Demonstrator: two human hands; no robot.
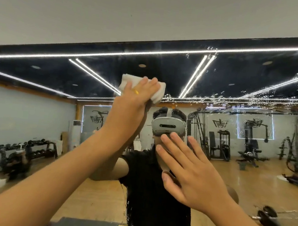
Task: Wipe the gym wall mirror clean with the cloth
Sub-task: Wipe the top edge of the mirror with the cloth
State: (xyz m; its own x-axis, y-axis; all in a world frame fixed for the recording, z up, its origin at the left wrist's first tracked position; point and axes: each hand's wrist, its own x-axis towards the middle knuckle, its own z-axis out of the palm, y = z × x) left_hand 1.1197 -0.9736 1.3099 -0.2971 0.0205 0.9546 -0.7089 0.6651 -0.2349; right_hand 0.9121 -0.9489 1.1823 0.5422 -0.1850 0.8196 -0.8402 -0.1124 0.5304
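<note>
Left hand [135, 95] is pressing the cloth [158, 94] onto the mirror [39, 90] high up, a little under its top edge. Its fingers [143, 82] are curling over the cloth, gripping it. Cloth is white, soft, folded into a thick pad, with the long axis running upper-left to lower-right. Right hand [189, 180] is hovering lower, fingers released, straight and spread, palm toward the glass; contact can't tell. Droplets [217, 98] are beading on the glass right of the cloth.
</note>
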